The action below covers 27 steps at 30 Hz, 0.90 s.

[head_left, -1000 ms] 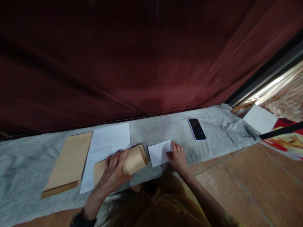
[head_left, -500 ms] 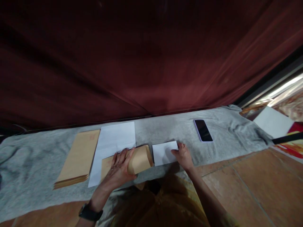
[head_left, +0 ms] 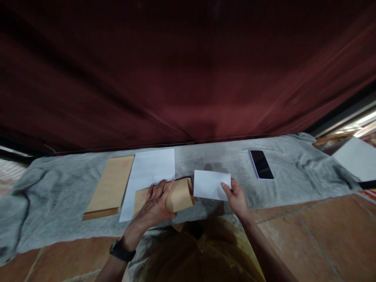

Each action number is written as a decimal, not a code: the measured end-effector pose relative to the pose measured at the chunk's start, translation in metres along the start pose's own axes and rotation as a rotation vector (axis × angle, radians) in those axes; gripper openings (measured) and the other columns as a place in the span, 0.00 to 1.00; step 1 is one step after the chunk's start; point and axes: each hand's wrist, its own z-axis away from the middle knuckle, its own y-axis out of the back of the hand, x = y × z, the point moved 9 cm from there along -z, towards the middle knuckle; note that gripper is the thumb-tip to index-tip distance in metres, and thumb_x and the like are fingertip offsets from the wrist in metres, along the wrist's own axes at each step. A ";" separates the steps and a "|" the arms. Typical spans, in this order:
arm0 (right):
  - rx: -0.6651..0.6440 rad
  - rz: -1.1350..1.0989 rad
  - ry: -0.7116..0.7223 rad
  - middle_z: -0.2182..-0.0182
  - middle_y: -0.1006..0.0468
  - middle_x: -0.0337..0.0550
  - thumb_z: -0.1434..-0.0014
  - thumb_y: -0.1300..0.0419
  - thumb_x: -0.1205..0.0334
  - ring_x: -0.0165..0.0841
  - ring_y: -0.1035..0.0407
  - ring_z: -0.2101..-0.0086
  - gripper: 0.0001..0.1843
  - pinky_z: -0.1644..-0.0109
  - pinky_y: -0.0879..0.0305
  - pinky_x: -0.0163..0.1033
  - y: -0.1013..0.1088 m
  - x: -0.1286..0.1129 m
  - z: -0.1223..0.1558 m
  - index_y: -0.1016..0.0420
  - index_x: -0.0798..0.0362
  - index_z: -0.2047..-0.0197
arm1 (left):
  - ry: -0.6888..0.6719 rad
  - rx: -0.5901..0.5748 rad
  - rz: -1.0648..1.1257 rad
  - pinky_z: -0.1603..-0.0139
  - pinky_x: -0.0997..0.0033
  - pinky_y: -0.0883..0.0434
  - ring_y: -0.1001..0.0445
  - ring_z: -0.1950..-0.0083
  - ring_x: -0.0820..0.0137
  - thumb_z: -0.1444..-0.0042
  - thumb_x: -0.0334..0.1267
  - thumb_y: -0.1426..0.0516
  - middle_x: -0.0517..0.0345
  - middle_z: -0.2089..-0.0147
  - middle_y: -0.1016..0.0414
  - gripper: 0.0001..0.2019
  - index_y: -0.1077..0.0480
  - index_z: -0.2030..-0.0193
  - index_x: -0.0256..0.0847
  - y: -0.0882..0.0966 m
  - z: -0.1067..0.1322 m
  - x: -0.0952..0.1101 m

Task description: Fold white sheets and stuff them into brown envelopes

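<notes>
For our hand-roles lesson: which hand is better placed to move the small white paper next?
Right, probably: the right hand grips the small white paper; the left hand lies on the brown envelope.

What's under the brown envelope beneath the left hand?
The brown envelope overlaps the white sheet, which shows beyond its far and left edges; its right end lies over the gray cloth. The sheet's covered part can't be seen, nor whether anything else lies beneath.
</notes>
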 end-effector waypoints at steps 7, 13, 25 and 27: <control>-0.093 0.112 0.008 0.64 0.17 0.45 0.36 0.46 0.44 0.39 0.23 0.64 0.21 0.61 0.27 0.40 -0.021 -0.001 0.010 0.23 0.52 0.54 | -0.019 0.019 0.004 0.27 0.38 0.54 0.49 0.25 0.44 0.59 0.45 0.33 0.36 0.27 0.47 0.60 0.63 0.23 0.43 0.002 0.001 0.001; -0.255 0.144 0.024 0.65 0.17 0.43 0.35 0.46 0.49 0.40 0.23 0.66 0.17 0.61 0.27 0.42 -0.030 -0.002 -0.002 0.21 0.49 0.58 | 0.001 0.002 0.001 0.27 0.37 0.55 0.50 0.25 0.43 0.60 0.46 0.33 0.36 0.27 0.47 0.61 0.62 0.23 0.43 0.001 0.001 0.001; -0.349 0.273 0.079 0.70 0.19 0.40 0.36 0.46 0.55 0.37 0.25 0.69 0.13 0.65 0.29 0.39 -0.049 -0.002 -0.015 0.20 0.49 0.63 | -0.006 0.001 0.003 0.27 0.37 0.56 0.50 0.25 0.43 0.61 0.46 0.31 0.35 0.27 0.48 0.62 0.61 0.23 0.42 0.003 0.000 0.003; -0.347 0.264 0.078 0.73 0.21 0.39 0.37 0.46 0.56 0.36 0.27 0.71 0.14 0.67 0.31 0.38 -0.056 0.000 -0.012 0.21 0.49 0.66 | -0.006 0.007 -0.003 0.27 0.37 0.56 0.50 0.25 0.43 0.61 0.46 0.31 0.35 0.26 0.49 0.62 0.61 0.23 0.42 0.003 0.000 0.003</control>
